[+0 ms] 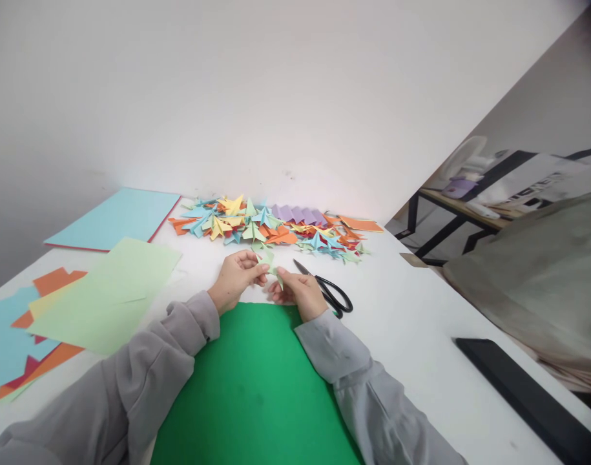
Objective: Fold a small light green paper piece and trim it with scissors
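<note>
Between both hands is a small folded piece of light green paper (pixel 267 258), held above the far edge of a green mat (pixel 256 381). My left hand (pixel 238 274) pinches its left side between thumb and fingers. On the right side, my right hand (pixel 300 289) grips it with the thumb and curled fingers. Parts of the paper are covered by my fingertips. Scissors (pixel 334 294) with black handles lie on the white table just right of my right hand. Behind the hands spreads a pile of folded paper planes (pixel 254 227) in several colours.
At left lie a light green sheet (pixel 108 294) and coloured paper scraps (pixel 9 336). A light blue sheet stack (pixel 118 216) sits against the wall. Orange paper (pixel 363 224) lies at the pile's right end. A black flat bar (pixel 522 394) rests near the table's right edge.
</note>
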Motion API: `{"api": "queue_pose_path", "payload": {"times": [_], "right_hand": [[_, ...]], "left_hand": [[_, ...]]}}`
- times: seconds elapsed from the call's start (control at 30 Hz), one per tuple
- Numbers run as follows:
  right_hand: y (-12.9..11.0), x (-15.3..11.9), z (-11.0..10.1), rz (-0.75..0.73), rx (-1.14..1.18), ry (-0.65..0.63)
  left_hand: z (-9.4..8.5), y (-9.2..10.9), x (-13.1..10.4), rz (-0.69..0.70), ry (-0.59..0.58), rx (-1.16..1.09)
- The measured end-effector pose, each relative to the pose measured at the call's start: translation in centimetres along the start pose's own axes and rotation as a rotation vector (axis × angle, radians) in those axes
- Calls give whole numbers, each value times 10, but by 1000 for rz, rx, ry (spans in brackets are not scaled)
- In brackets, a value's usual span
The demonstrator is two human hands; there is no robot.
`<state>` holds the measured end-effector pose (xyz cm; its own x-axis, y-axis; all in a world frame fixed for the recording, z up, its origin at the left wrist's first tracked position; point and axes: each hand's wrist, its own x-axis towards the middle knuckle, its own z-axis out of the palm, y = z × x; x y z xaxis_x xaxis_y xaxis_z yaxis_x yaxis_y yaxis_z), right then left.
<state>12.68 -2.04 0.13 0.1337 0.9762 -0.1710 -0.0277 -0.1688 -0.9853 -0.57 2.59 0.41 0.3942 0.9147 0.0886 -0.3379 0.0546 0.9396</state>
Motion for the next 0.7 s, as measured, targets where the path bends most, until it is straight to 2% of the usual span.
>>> {"api": "queue_pose_path", "payload": {"times": [0.23, 0.4, 0.53, 0.7], "right_hand": [[-1, -4, 3, -93, -120, -101], [2, -4, 3, -152, -117, -135], [2, -4, 3, -173, -46, -97], [0, -4, 4, -183, -4, 30]], "left_hand": [[4, 3, -3, -25, 16, -58], [4, 2, -3, -35, -22, -61], [2, 0, -1, 1, -41, -19], [3, 1, -2, 6, -3, 44]]}}
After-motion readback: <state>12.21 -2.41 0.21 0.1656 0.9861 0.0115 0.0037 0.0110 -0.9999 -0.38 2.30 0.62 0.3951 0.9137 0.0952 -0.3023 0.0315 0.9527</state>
